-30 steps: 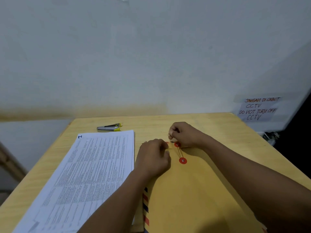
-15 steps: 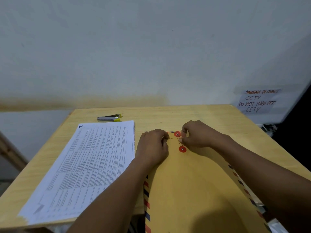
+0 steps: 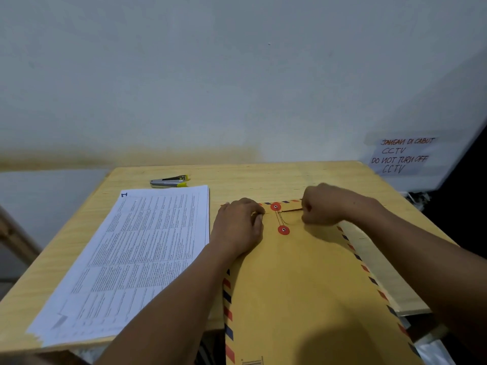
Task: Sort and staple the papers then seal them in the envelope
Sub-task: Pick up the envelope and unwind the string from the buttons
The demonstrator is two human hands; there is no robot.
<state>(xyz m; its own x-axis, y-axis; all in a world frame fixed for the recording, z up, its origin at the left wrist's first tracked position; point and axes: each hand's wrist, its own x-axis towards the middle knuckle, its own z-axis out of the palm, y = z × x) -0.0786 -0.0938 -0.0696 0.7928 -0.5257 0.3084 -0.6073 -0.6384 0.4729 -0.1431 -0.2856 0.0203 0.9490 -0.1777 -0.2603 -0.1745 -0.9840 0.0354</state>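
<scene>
A brown envelope (image 3: 311,285) with red and blue striped edges lies on the wooden table (image 3: 263,177), its flap end away from me. Two red closure discs (image 3: 275,206) sit near the flap, joined by a thin string (image 3: 279,218). My left hand (image 3: 238,227) presses flat on the envelope's top left corner. My right hand (image 3: 322,205) is closed in a pinch at the flap's right, holding the string's end. A stack of printed papers (image 3: 137,254) lies to the left. A silver and yellow stapler (image 3: 170,181) rests behind the papers.
A handwritten paper sign (image 3: 400,155) hangs on the wall at the right. The table's right edge runs close beside the envelope. The wall stands right behind the table.
My right hand has moved from the discs out to the right along the flap, pulling the string. My left hand stays on the envelope. The view has shifted slightly.
</scene>
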